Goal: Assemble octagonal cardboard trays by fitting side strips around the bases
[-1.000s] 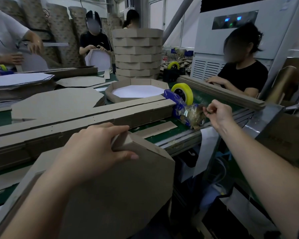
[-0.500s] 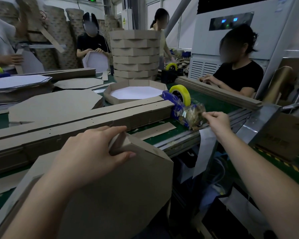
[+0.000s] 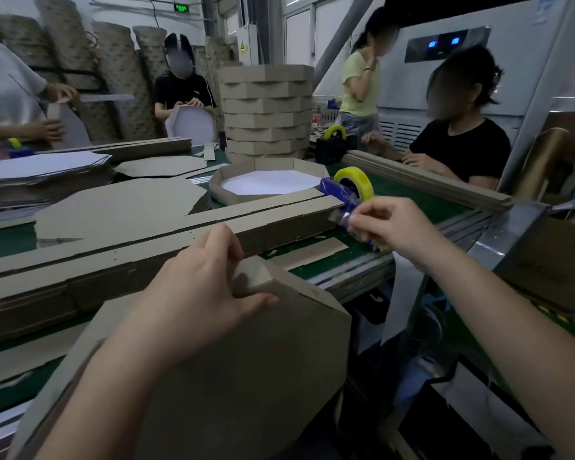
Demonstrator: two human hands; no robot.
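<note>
Two hands, left hand (image 3: 193,290) grip pinching tray (image 3: 246,366) rim, right hand (image 3: 392,227) pinching tape (dispenser (image 3: 349,190) behind)

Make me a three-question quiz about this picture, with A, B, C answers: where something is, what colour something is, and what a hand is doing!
1. Where is the tape dispenser?
A. At the right end of the long cardboard strips
B. On the tall tray stack
C. On the floor

2. What colour is the tape roll?
A. Red
B. Yellow
C. White

3. What is the left hand doing?
A. Waving
B. Resting flat on the belt
C. Pinching the tray's top corner

Answers: 1 A, it sits beside the strip ends. 2 B, its rim shows yellow. 3 C, thumb and fingers close on the corner.
</note>
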